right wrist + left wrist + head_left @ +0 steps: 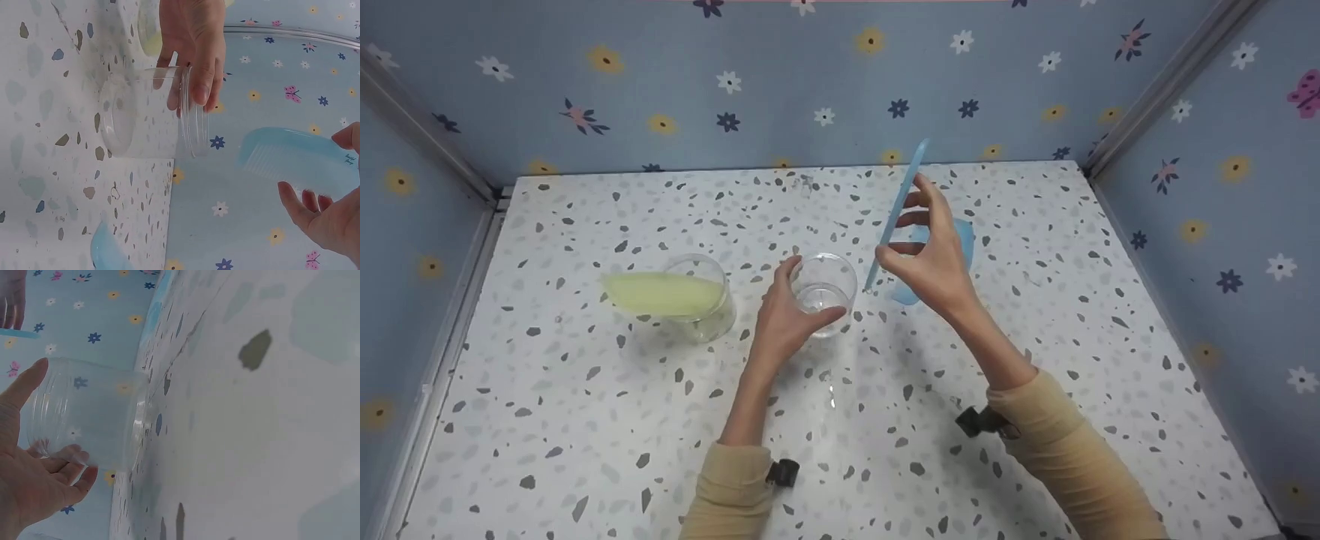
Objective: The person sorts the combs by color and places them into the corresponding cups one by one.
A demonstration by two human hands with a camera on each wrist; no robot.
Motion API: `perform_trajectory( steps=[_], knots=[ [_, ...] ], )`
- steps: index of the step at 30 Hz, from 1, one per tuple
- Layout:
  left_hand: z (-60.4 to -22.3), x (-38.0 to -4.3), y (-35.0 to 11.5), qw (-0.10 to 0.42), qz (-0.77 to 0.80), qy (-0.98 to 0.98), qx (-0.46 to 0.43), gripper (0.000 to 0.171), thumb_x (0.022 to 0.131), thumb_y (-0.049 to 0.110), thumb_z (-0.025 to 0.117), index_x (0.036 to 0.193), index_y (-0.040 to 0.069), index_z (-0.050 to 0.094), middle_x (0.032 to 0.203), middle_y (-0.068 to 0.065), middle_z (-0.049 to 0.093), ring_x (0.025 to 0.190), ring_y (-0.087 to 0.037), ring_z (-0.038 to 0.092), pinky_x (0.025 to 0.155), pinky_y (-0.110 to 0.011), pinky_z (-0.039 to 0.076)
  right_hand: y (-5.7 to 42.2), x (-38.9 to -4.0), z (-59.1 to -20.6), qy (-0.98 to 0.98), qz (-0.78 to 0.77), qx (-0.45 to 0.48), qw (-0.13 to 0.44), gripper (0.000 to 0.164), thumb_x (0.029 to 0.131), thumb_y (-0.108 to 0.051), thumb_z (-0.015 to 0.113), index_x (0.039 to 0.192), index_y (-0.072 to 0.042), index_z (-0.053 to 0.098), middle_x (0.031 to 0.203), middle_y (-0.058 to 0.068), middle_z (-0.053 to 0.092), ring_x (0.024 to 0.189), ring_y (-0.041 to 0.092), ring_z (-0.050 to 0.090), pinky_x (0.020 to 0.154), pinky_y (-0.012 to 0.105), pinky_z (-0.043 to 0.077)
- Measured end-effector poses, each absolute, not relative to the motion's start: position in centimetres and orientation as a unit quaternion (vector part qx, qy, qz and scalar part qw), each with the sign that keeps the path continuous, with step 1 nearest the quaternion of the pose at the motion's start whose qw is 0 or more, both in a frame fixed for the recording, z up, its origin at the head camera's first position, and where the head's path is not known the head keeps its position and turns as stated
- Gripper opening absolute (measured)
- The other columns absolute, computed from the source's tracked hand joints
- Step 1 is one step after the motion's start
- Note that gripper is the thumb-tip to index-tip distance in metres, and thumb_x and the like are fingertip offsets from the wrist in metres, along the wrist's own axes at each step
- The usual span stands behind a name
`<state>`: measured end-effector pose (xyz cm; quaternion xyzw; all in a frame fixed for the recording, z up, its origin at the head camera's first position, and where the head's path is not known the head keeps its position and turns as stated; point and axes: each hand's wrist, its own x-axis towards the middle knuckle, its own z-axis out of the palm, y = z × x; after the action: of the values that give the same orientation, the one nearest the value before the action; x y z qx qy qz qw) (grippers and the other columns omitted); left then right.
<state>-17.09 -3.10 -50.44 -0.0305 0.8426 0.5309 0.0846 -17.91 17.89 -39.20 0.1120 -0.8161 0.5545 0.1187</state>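
My left hand grips a clear plastic jar that stands upright, mouth up, on the table; its thumb and fingers lie on opposite sides near the rim. My right hand pinches a light blue comb between thumb and fingers. That comb is held in the air, tilted, just right of the jar. A second light blue piece lies on the table below the right hand and is partly hidden by it. To the left, a yellow-green flat piece rests in another clear jar, leaning out over its rim.
The speckled white table ends at a blue flowered wall behind it. Similar flowered panels stand at both sides, with metal strips at the corners. Both forearms wear small dark wrist cameras.
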Motion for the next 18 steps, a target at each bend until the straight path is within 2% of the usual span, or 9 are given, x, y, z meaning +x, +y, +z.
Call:
perform_trajectory(
  steps=[9, 13, 18],
  knots=[
    [-50.0, -15.8, -2.9, 0.086, 0.500, 0.862, -0.019, 0.111, 0.072, 0.049, 0.091, 0.161, 0.027, 0.028, 0.162, -0.005, 0.038, 0.148, -0.032, 0.042, 0.123, -0.056, 0.035, 16.9, -17.9, -39.7, -0.831, 0.528, 0.136, 0.109, 0.095, 0.078, -0.004, 0.076, 0.161, -0.014, 0.030, 0.135, 0.010, 0.049, 0.114, 0.018, 0.061, 0.089, 0.033, 0.064],
    [-49.9, -15.5, -3.0, 0.091, 0.505, 0.858, -0.008, 0.112, 0.072, 0.048, 0.091, 0.161, 0.025, 0.029, 0.162, -0.006, 0.038, 0.149, -0.032, 0.041, 0.124, -0.058, 0.034, 16.6, -17.8, -40.1, -0.836, 0.517, 0.152, 0.102, 0.096, 0.078, -0.003, 0.076, 0.161, -0.013, 0.029, 0.135, 0.010, 0.049, 0.115, 0.019, 0.060, 0.090, 0.033, 0.064],
    [-50.1, -15.0, -3.0, 0.089, 0.535, 0.840, 0.004, 0.113, 0.070, 0.045, 0.093, 0.160, 0.022, 0.029, 0.160, -0.005, 0.042, 0.149, -0.029, 0.042, 0.126, -0.052, 0.034, 16.1, -17.8, -40.6, -0.844, 0.500, 0.170, 0.098, 0.097, 0.077, -0.004, 0.077, 0.161, -0.014, 0.029, 0.136, 0.009, 0.050, 0.115, 0.019, 0.060, 0.090, 0.034, 0.064]
  ],
)
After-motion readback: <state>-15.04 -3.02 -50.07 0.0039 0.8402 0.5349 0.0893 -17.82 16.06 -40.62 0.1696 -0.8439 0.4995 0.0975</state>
